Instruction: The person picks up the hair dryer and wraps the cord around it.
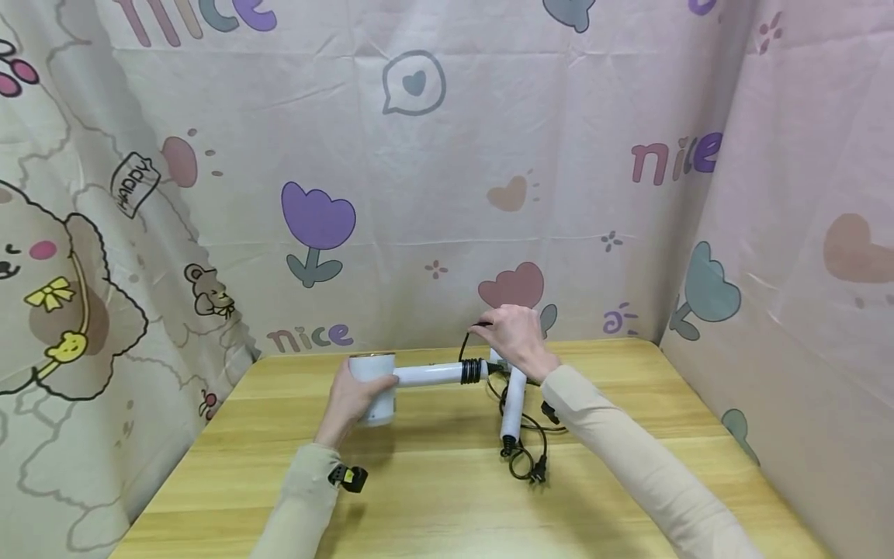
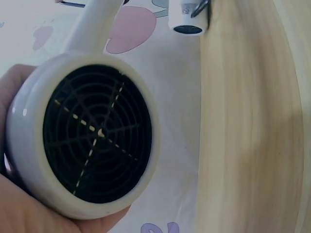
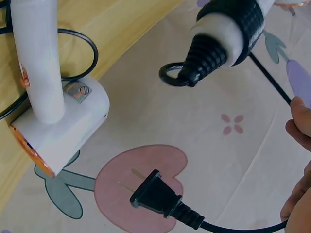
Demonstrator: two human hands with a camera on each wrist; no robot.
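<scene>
Just left of centre in the head view, the left hand [image 1: 355, 392] is gripping a white hair dryer [image 1: 427, 375], thumb and fingers wrapping the barrel, apparently holding it above the wood-grain table [image 1: 433, 505]. Handle's long axis is running near level toward frame right, coiled black power cord [image 1: 471, 371] sitting round its tail end. Left wrist view: intake grille [image 2: 97, 133] is facing the camera. Right of centre, the right hand [image 1: 515, 335] is pinching the loose cord run [image 3: 272, 80] between thumb and fingertips; a two-pin plug [image 3: 155, 194] is dangling from that hand, bottom of the right wrist view. Key relation: handle tail is lying lower left of the right fingers in the head view, so right hand is nearer the coil, left nearer the barrel. Second hair dryer [image 1: 513, 404] is resting below the right hand, handle pointing toward frame bottom, second plug [image 1: 538, 469] lying just beside it
</scene>
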